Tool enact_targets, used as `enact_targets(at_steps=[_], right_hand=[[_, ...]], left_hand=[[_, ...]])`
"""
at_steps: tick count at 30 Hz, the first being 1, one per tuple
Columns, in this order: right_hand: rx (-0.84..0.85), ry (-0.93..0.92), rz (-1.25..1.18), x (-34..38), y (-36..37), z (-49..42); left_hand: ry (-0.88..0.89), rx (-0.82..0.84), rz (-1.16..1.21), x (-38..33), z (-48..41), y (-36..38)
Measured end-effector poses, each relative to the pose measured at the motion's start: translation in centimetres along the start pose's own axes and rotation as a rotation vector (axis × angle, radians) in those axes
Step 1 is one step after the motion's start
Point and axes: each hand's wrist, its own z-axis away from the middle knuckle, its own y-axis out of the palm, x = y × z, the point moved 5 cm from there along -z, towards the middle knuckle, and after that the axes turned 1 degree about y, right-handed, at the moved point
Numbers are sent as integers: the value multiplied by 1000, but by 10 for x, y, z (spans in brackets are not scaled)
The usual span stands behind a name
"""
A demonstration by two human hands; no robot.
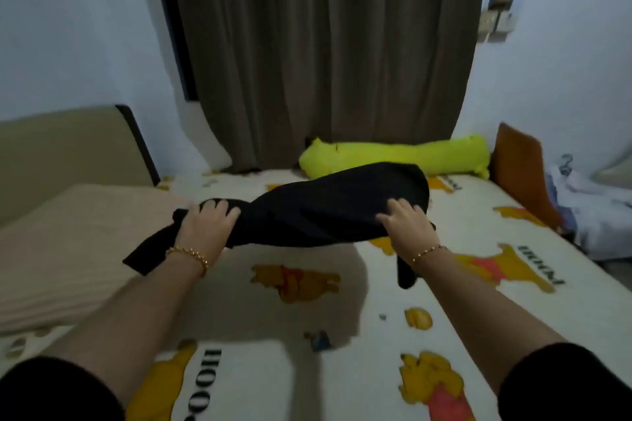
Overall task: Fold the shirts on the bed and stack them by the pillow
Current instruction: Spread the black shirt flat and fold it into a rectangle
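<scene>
1. Position of work: black shirt hangs in the air above the bed, bunched and twisted along its length. It casts a shadow on the cartoon-print sheet below it.
2. Left hand: fingers are curled over the top of the cloth and grasp one end of the shirt. A loose sleeve trails down past the wrist.
3. Right hand: fingers are curled into the fabric and grasp the other end. A second loose piece hangs below the wrist.
4. Step in hand, as judged: the shirt is being opened out for laying flat. No fold is made in it yet.
5. Next move calls for: lowering the shirt onto the bare sheet in front of the person, both ends pulled apart so the twist comes out, sleeves spread to the sides.
6. Destination: beige pillow lies at the left, near the left hand. The folded shirt goes beside it.
7. Clearance: yellow-green bolster lies behind the shirt, below the brown curtain. Keep the cloth short of it.
</scene>
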Motion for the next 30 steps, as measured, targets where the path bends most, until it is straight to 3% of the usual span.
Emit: enact_targets(at_steps=[4, 9, 15, 21, 30], right_hand=[[399, 33, 34, 24, 161, 100], [662, 83, 66, 50, 280, 214], [543, 203, 74, 53, 317, 252], [570, 228, 144, 38, 310, 269], [587, 133, 94, 49, 277, 358]], left_hand=[[156, 335, 27, -91, 83, 122], [120, 634, 226, -181, 184, 220], [32, 587, 354, -210, 226, 240], [-31, 713, 340, -202, 264, 239], [-58, 771, 335, -206, 369, 197]])
